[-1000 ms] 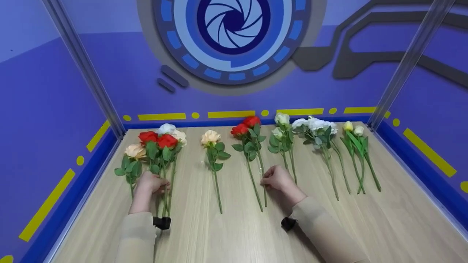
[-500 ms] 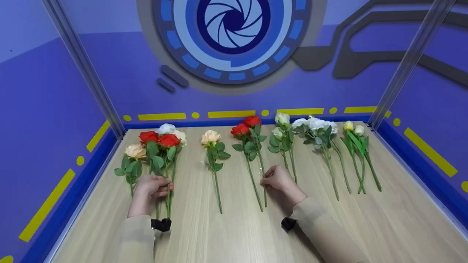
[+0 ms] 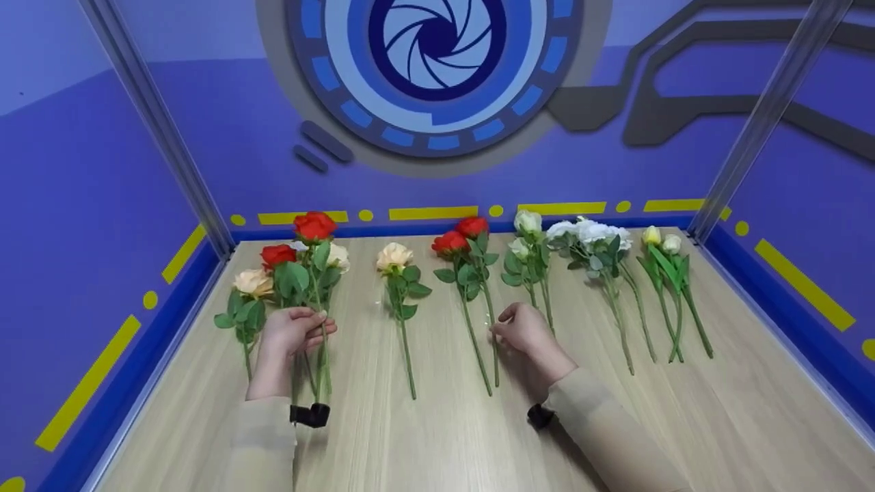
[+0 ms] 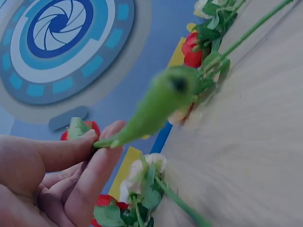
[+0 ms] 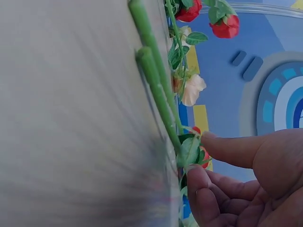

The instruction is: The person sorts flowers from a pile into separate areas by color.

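Head view: left of the lone peach rose [image 3: 394, 257], the left hand [image 3: 294, 335] pinches a raised red rose [image 3: 315, 226]; right of it, the right hand [image 3: 525, 329] is beside another stem [image 3: 495, 362]. Left wrist: gripped green stalk [image 4: 154, 106]. Right wrist: thumb [image 5: 232, 149] and forefinger [image 5: 198, 177] parted

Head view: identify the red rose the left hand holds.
The left pair's upper red rose: the left hand pinches its stem; its partner sits lower, the other pair farther right.

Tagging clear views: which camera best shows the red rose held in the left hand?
Head: the red rose shows bloom, leaves and stem. Left wrist shows a blurred stem end, bloom mostly hidden; right wrist, bloom and leaves.
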### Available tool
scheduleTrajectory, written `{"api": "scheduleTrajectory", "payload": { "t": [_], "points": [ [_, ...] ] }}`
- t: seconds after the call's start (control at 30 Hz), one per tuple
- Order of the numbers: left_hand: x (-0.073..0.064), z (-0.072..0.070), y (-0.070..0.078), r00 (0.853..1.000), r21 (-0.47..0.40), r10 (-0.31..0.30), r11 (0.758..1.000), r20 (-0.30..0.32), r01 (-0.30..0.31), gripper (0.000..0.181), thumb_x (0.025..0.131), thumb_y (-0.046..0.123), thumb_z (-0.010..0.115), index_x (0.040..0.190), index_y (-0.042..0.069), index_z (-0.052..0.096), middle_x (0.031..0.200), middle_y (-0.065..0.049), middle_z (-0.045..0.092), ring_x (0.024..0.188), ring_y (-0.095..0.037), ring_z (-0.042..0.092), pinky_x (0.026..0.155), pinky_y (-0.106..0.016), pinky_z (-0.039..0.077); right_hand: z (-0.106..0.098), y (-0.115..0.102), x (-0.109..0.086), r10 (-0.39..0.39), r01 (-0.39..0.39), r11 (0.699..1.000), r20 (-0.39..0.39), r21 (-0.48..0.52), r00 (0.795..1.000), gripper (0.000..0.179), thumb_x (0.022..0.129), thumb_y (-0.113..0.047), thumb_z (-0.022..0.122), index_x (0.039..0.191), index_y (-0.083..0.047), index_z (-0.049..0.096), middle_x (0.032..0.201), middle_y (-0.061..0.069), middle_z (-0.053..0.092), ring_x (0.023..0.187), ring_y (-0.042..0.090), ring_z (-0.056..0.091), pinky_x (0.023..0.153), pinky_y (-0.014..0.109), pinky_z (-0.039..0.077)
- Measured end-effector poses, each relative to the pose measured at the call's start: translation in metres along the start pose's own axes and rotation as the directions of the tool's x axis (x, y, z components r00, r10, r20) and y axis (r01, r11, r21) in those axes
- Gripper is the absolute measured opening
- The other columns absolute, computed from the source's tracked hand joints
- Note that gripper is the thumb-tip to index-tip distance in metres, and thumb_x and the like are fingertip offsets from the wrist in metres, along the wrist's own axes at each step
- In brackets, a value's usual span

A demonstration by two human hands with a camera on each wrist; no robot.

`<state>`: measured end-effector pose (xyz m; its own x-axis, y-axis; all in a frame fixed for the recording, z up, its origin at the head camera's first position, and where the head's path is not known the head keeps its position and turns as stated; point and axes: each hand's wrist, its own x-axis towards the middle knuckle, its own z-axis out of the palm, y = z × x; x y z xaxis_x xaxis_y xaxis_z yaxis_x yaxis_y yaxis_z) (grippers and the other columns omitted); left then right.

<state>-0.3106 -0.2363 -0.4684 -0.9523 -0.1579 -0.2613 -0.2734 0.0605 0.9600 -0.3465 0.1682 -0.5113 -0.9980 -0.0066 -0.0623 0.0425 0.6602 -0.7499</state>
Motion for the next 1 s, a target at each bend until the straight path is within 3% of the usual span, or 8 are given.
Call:
{"api": "scheduleTrajectory", "payload": {
  "t": [0.17, 0.33, 0.47, 0.7, 0.9, 1.0],
  "points": [
    [-0.001, 0.017, 0.007, 0.999, -0.065, 0.054, 0.996, -0.004, -0.054, 0.028, 0.103, 0.003, 0.059, 0.125, -0.013, 0.056, 0.086, -0.004, 0.079, 0.076, -0.009, 0.076, 0.065, -0.021, 0.061, 0.003, -0.009, -0.005, -0.045, 0.045, 0.999, -0.024, 0.004, 0.999, 0.014, 0.092, -0.016, 0.077, 0.094, -0.003, 0.071, 0.077, 0.007, 0.070, 0.060, 0.013, 0.061, 0.057, 0.025, 0.047],
    [0.001, 0.043, 0.015, 0.995, -0.122, 0.101, 0.988, 0.011, -0.099, 0.023, 0.101, 0.002, 0.061, 0.119, -0.012, 0.056, 0.086, -0.007, 0.079, 0.075, -0.010, 0.077, 0.066, -0.023, 0.062, 0.013, -0.024, -0.013, -0.115, 0.113, 0.985, 0.006, 0.131, 0.993, 0.010, 0.093, -0.009, 0.074, 0.087, -0.001, 0.073, 0.077, 0.009, 0.071, 0.064, 0.013, 0.063, 0.056, 0.023, 0.049],
    [0.001, 0.067, 0.019, 0.991, -0.132, 0.129, 0.983, 0.029, -0.124, 0.016, 0.100, 0.001, 0.064, 0.111, -0.009, 0.059, 0.087, -0.011, 0.080, 0.074, -0.013, 0.077, 0.066, -0.025, 0.063, 0.023, -0.039, -0.022, -0.208, 0.189, 0.961, 0.073, 0.201, 0.975, 0.011, 0.094, -0.008, 0.073, 0.088, 0.001, 0.076, 0.077, 0.013, 0.075, 0.063, 0.015, 0.069, 0.058, 0.027, 0.057],
    [-0.002, 0.107, 0.016, 0.984, -0.123, 0.160, 0.981, 0.081, -0.150, 0.013, 0.099, 0.000, 0.065, 0.109, -0.008, 0.060, 0.090, -0.018, 0.079, 0.074, -0.017, 0.078, 0.069, -0.031, 0.064, 0.046, -0.059, -0.035, -0.301, 0.242, 0.931, 0.200, 0.271, 0.932, 0.022, 0.098, -0.018, 0.071, 0.100, 0.002, 0.078, 0.085, 0.013, 0.079, 0.069, 0.016, 0.075, 0.066, 0.029, 0.061],
    [-0.004, 0.129, 0.008, 0.979, -0.148, 0.176, 0.976, 0.104, -0.160, 0.010, 0.097, -0.002, 0.066, 0.105, -0.006, 0.062, 0.092, -0.019, 0.079, 0.076, -0.019, 0.079, 0.069, -0.031, 0.064, 0.062, -0.067, -0.040, -0.348, 0.262, 0.902, 0.221, 0.343, 0.911, 0.023, 0.097, -0.016, 0.072, 0.105, 0.005, 0.078, 0.089, 0.018, 0.079, 0.071, 0.023, 0.077, 0.066, 0.028, 0.062],
    [-0.004, 0.136, 0.006, 0.976, -0.147, 0.186, 0.975, 0.112, -0.168, 0.012, 0.098, -0.002, 0.065, 0.107, -0.008, 0.062, 0.092, -0.019, 0.079, 0.077, -0.018, 0.078, 0.067, -0.028, 0.064, 0.066, -0.067, -0.041, -0.352, 0.259, 0.894, 0.217, 0.364, 0.910, 0.019, 0.096, -0.012, 0.073, 0.102, 0.005, 0.077, 0.087, 0.019, 0.078, 0.066, 0.016, 0.074, 0.063, 0.024, 0.060]
  ]
}}
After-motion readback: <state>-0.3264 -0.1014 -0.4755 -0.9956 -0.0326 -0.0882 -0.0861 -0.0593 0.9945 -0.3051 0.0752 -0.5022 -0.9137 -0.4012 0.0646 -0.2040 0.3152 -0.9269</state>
